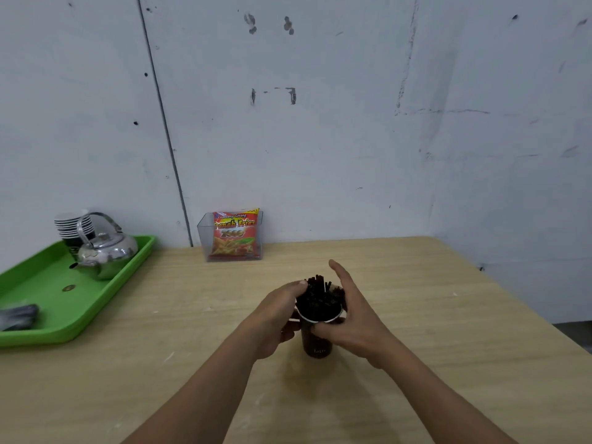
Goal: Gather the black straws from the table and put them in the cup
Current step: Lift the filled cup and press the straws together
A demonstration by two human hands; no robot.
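Observation:
A dark paper cup (317, 342) with a white rim stands upright in the middle of the wooden table (432, 315). Several black straws (320, 296) stick up out of it in a bunch. My left hand (275, 318) wraps around the cup's left side, with its thumb against the straws. My right hand (349, 312) sits against the cup's right side: the thumb presses on the rim at the front and the fingers stretch up beside the straws. No loose straws show on the table.
A green tray (48, 325) at the left holds a steel kettle (105, 251), a stack of paper cups (72, 227) and a grey cloth (17, 315). A clear box with a red snack bag (234, 235) stands against the wall.

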